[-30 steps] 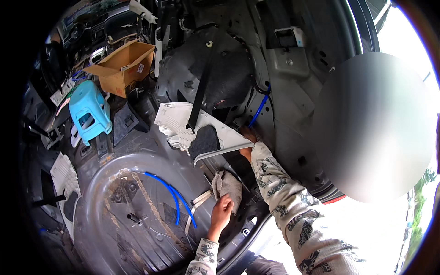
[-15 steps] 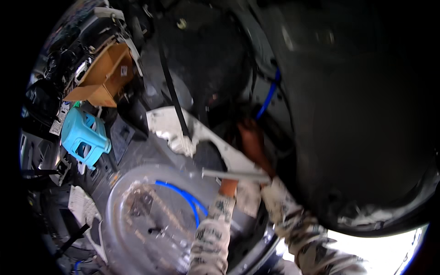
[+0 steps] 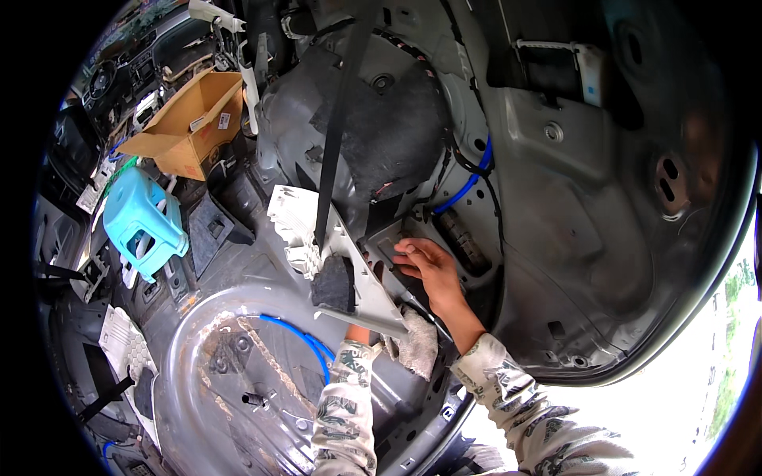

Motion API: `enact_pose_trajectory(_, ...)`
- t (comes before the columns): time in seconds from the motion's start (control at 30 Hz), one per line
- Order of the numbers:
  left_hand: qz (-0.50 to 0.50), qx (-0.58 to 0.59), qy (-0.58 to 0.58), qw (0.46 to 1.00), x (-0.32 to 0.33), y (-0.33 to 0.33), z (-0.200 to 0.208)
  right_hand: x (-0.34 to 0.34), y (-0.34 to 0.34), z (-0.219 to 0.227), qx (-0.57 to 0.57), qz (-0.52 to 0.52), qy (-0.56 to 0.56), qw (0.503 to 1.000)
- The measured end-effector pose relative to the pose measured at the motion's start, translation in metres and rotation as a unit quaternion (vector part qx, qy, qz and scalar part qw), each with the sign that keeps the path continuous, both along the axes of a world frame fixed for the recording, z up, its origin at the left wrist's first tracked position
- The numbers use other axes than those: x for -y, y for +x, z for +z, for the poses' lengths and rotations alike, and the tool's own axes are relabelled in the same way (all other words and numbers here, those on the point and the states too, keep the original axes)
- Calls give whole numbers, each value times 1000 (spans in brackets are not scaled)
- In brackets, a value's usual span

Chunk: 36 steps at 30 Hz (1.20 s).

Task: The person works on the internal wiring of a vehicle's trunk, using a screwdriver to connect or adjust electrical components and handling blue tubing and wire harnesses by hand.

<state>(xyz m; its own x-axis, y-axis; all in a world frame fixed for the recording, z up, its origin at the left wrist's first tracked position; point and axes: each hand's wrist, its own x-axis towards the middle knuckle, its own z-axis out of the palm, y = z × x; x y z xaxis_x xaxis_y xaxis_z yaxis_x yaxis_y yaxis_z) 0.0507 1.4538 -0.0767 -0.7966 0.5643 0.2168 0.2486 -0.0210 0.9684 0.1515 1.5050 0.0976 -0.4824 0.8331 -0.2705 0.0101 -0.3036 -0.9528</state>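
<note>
A white plastic trim panel [image 3: 373, 292] with a dark felt pad lies slantwise across the car's boot, and a black strap [image 3: 331, 159] comes down to its upper end. My left hand [image 3: 377, 271] reaches behind this panel. Its palm is hidden; a bit of the fingers shows past the far edge, apparently wrapped round it. Beyond the panel, my right hand [image 3: 429, 266] hovers over a recess in the side wall. Its fingers are slightly bent and apart, with nothing visible in them. A grubby cloth glove [image 3: 418, 347] lies beside the panel's lower end.
On the left stand a turquoise plastic stool [image 3: 143, 218] and an open cardboard box [image 3: 186, 147]. Blue tubing [image 3: 305, 337] lies in the round spare-wheel well [image 3: 178, 361]. Another white trim piece [image 3: 119, 349] rests at lower left. A blue hose [image 3: 468, 186] runs along the side wall.
My view has shifted and sharpened. The trim panel lies at a steeper slant, its lower end further left. My right hand has come out of shadow, its fingers now showing.
</note>
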Motion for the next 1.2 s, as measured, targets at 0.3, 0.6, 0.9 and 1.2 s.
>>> enact_pose_trajectory(0.3, -184, 243, -15, 952, 41, -89, 82, -107, 9, -183, 7, -279, 73, 957)
enact_pose_trajectory(0.6, -246, 234, -73, 938, -15, -97, 142, -141, -22, -179, -16, -202, 79, 976)
enact_pose_trajectory(0.9, -291, 103, -80, 948, -85, -61, 64, -106, -30, -144, -115, -107, -21, 987)
enact_pose_trajectory(1.2, -308, 157, -144, 927, -115, -56, 60, -106, -20, -120, -105, -66, 36, 992)
